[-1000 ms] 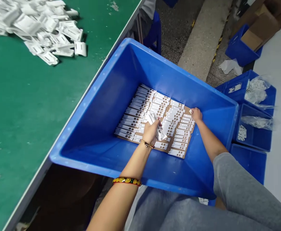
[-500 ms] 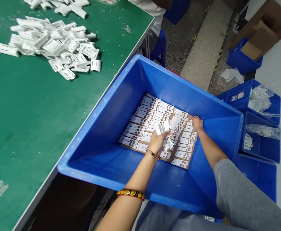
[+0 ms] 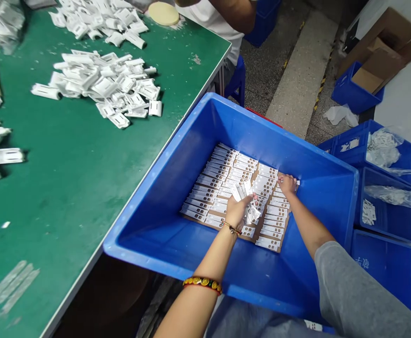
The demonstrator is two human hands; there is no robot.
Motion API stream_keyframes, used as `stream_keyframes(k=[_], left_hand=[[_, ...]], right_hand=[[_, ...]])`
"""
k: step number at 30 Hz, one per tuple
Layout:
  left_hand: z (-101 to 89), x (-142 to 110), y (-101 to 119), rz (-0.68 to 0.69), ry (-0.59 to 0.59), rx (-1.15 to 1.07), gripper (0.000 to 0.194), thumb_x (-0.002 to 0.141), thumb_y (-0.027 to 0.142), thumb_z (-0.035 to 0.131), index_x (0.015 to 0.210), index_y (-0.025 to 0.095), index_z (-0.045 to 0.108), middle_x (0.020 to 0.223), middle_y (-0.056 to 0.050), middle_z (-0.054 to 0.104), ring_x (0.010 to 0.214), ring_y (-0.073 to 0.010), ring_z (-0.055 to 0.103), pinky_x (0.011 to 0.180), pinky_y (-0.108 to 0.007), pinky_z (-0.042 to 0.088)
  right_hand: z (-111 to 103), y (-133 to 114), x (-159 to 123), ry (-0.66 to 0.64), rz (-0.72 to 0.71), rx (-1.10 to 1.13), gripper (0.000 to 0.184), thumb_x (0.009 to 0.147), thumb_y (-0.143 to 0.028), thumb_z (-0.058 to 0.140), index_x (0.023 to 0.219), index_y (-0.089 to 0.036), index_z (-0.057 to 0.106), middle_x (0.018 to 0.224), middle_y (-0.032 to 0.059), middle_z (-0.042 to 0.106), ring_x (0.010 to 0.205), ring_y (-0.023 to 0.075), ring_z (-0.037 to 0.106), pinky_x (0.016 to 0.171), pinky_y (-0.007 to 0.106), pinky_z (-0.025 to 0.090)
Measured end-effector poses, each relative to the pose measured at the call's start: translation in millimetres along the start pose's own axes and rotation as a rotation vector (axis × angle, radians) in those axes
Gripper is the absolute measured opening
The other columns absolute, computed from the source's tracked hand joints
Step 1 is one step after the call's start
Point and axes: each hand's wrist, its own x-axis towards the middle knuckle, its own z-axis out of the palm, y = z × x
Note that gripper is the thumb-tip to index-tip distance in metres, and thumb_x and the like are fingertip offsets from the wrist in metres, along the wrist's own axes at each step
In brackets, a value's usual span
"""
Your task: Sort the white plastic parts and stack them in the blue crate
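clutching thin white strips (image 3: 252, 213) over brown cardboard (image 3: 255, 231)

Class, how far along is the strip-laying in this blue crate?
Done: white strips cover most of the brown card in the blue crate. In hand: the left hand holds a bunch; the right hand touches the far rows. Left: some bare gaps.

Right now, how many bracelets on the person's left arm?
2: a thin dark beaded bracelet at the wrist and a wide yellow-and-red patterned bracelet further up the left forearm. Others could be hidden on the arm's underside.
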Motion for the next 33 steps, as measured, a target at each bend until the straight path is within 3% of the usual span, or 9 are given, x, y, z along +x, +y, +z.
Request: stream_keyframes(k=[4,7,9,12,15,17,21,26,33], left_hand=[[-0.6,2,-4,0.059,-0.031,0.037,0.025,0.054,0.017,0.085,0.075,0.011,0.073,0.073,-0.008,0.075,0.067,-0.0189,0.070,0.063,-0.029,0.056],[-0.1,5,-6,0.122,-0.055,0.119,0.031,0.049,0.019,0.087,0.076,0.013,0.073,0.072,-0.007,0.076,0.068,-0.0210,0.071,0.066,-0.032,0.057],[0.8,7,-7,0.180,-0.066,0.206,0.030,0.047,0.018,0.088,0.072,0.014,0.073,0.070,-0.006,0.075,0.071,-0.0222,0.072,0.070,-0.033,0.058],[3.0,8,-6,0.223,-0.107,0.154,0.028,0.051,0.019,0.087,0.074,0.013,0.072,0.073,-0.006,0.076,0.077,-0.0218,0.073,0.078,-0.034,0.058],[5.2,4,1,0.236,-0.124,-0.013,0.028,0.058,0.019,0.085,0.080,0.012,0.071,0.079,-0.008,0.076,0.080,-0.0209,0.074,0.081,-0.034,0.058],[6.6,-1,6,0.230,-0.111,-0.061,0.025,0.061,0.017,0.084,0.081,0.011,0.069,0.079,-0.008,0.076,0.081,-0.0210,0.074,0.079,-0.034,0.059],[9.9,-9,12,0.166,-0.105,-0.075,0.016,0.068,0.009,0.079,0.079,0.010,0.068,0.080,-0.010,0.076,0.078,-0.0195,0.074,0.076,-0.033,0.059],[12.0,-12,12,0.152,-0.107,-0.061,0.009,0.075,0.002,0.070,0.077,0.010,0.067,0.076,-0.008,0.075,0.071,-0.0155,0.072,0.069,-0.027,0.058],[13.1,-14,14,0.132,-0.108,-0.051,0.013,0.078,-0.003,0.060,0.079,0.009,0.065,0.076,-0.008,0.075,0.072,-0.0141,0.072,0.071,-0.025,0.058]], right_hand=[[-17,-36,-22,-0.136,-0.099,0.219,0.027,0.092,-0.035,0.052,0.096,-0.020,0.074,0.102,0.0086,0.074,0.097,0.0216,0.064,0.093,0.039,0.048],[-39,-70,-46,-0.429,-0.300,0.515,0.036,0.084,-0.054,0.063,0.090,-0.021,0.076,0.094,0.0041,0.075,0.092,0.0205,0.068,0.090,0.035,0.051],[-61,-82,-56,-0.550,-0.365,0.748,0.044,0.078,-0.062,0.067,0.090,-0.021,0.077,0.093,0.0049,0.076,0.094,0.0231,0.068,0.093,0.038,0.051],[-97,-70,-51,-0.383,-0.294,0.960,0.052,0.082,-0.066,0.061,0.105,-0.021,0.072,0.103,0.0081,0.075,0.100,0.0241,0.069,0.091,0.039,0.053],[-116,-34,-26,-0.121,-0.216,0.832,0.056,0.086,-0.068,0.052,0.112,-0.020,0.067,0.109,0.0116,0.074,0.098,0.0230,0.070,0.086,0.037,0.056],[-110,-9,-8,-0.021,-0.169,0.570,0.058,0.084,-0.068,0.052,0.105,-0.017,0.067,0.102,0.0123,0.075,0.091,0.0225,0.071,0.080,0.036,0.057],[-68,21,10,0.023,-0.126,0.257,0.042,0.082,-0.055,0.061,0.091,-0.014,0.066,0.092,0.0134,0.073,0.083,0.0230,0.068,0.078,0.036,0.054],[-34,27,13,0.055,-0.222,-0.066,0.011,0.082,-0.027,0.065,0.089,-0.018,0.064,0.104,0.0129,0.068,0.104,0.0269,0.058,0.095,0.039,0.043],[-21,45,10,0.071,-0.275,-0.339,0.023,0.086,-0.011,0.052,0.106,-0.019,0.060,0.117,0.0113,0.062,0.113,0.0249,0.048,0.095,0.034,0.035]])
